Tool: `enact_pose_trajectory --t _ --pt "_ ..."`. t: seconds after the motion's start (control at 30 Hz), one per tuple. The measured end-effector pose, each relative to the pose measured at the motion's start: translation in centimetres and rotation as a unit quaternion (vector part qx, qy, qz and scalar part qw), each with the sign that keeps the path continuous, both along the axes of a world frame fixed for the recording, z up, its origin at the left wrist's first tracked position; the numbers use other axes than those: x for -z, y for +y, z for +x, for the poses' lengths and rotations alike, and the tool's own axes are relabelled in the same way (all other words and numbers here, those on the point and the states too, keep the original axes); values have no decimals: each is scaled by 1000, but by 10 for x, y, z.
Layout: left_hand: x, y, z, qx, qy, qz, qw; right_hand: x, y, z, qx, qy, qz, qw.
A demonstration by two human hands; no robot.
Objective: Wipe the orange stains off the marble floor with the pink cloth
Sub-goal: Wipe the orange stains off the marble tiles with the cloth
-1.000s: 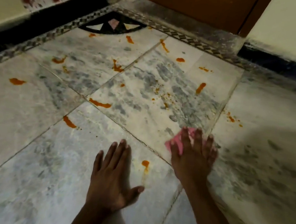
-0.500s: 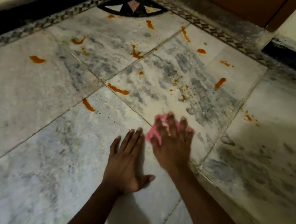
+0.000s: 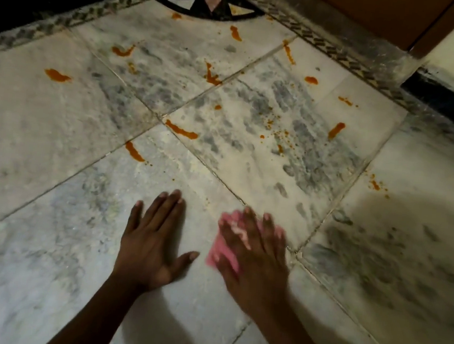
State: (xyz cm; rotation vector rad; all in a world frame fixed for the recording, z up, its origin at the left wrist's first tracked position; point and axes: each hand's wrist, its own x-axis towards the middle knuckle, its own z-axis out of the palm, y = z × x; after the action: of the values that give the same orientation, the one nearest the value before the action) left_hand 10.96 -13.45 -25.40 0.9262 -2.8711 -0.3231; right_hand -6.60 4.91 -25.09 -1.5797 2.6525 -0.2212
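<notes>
My right hand (image 3: 254,253) lies flat on the pink cloth (image 3: 219,250) and presses it against the marble floor (image 3: 50,210), fingers spread; the hand is motion-blurred. Only the cloth's left edge and bits between the fingers show. My left hand (image 3: 152,243) rests palm-down on the floor just left of the cloth, fingers straight. Several orange stains lie farther away: a streak (image 3: 135,152) on a tile joint, a longer one (image 3: 181,131), a blob (image 3: 57,75) at the left, another streak (image 3: 336,130) at the right, and small specks (image 3: 375,184).
A patterned mosaic border (image 3: 329,47) and a dark triangular inlay (image 3: 208,5) edge the floor at the back. Behind stand a wooden door (image 3: 388,15) and a dark skirting (image 3: 449,101) under pale walls. Grey dusty smears cover the tiles.
My right hand slid the cloth left and toward me, across the tile joint. The orange spot near my left hand is no longer visible. My left hand stayed flat on the floor.
</notes>
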Motion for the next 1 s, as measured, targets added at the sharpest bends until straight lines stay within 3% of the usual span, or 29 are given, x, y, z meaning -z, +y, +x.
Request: enact_pose_trajectory --t 0.1,0.17,0.23,0.33,0.4,0.47,0.57,0.67,0.7,0.8,0.87,0.93,0.97,1.0 --pt "-4 -1 -1 6 -5 15 1000 3 63 -40 104 7 46 993" --pt "-1 -2 -2 8 8 17 1000 15 35 -85 254 5 48 966" --pt "2 -1 -2 11 15 15 1000 22 -30 -106 331 -18 5 943" --pt "4 -5 -4 2 21 16 1000 21 -100 -74 209 -21 -15 977" --pt "2 -4 -1 1 42 33 999 13 -78 -25 67 -7 -1 998" --pt "-5 -6 8 -24 116 74 990 2 -25 9 2 -21 0 1000" --pt "-13 -30 23 -126 200 93 967 9 4 -25 98 -10 -3 995" --pt "-4 -75 50 -211 157 33 964 24 -77 -54 263 -53 -45 962" --pt "2 -86 57 -235 133 20 963 26 -109 -52 250 -78 -65 963" --pt "14 -102 64 -290 102 32 951 26 -169 -26 85 -153 -91 980" --pt "16 -101 61 -274 88 31 957 9 -172 -5 27 -292 -150 944" --pt "12 -104 65 -262 71 37 962 -10 -172 10 43 -513 -220 829" --pt "9 -105 65 -254 66 42 964 -19 -174 10 71 -584 -247 770" --pt "8 -103 64 -248 64 46 966 -24 -178 6 95 -610 -261 742"
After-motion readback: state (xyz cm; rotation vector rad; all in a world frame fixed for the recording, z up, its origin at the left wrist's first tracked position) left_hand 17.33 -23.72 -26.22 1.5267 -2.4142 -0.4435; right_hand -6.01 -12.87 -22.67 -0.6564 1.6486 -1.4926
